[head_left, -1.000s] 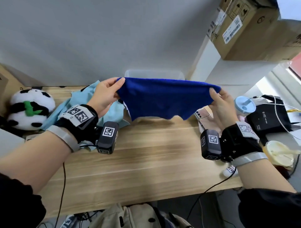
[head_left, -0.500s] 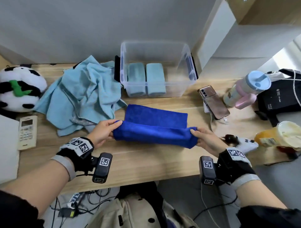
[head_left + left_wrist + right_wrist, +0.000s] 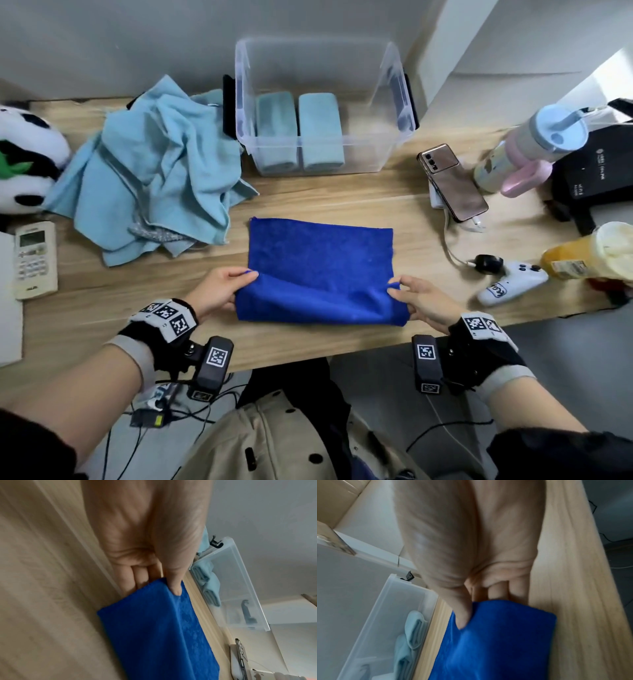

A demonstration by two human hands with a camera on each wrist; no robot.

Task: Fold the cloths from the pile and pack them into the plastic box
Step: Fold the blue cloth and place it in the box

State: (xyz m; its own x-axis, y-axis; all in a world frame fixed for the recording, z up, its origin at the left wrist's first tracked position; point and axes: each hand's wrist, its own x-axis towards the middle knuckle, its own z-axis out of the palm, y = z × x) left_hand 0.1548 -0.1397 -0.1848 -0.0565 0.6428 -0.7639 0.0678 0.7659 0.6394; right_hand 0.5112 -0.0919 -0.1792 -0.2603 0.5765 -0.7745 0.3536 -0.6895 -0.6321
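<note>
- One dark blue cloth [image 3: 320,270] on the table [image 3: 102,308].
- Two hands on it: one left hand [image 3: 219,291] and one right hand [image 3: 421,301].
- One clear plastic box [image 3: 394,102].
- Two folded light blue cloths in the box [image 3: 275,132] and [image 3: 320,132].
- One pile of loose light blue cloths [image 3: 150,171]; the number in it cannot be told.
- One panda plush toy [image 3: 27,157].
- One remote control [image 3: 34,258].
- One phone [image 3: 452,181].
- One lidded tumbler [image 3: 534,140].
- One game controller [image 3: 510,282].
- One drink cup [image 3: 596,253].
</note>
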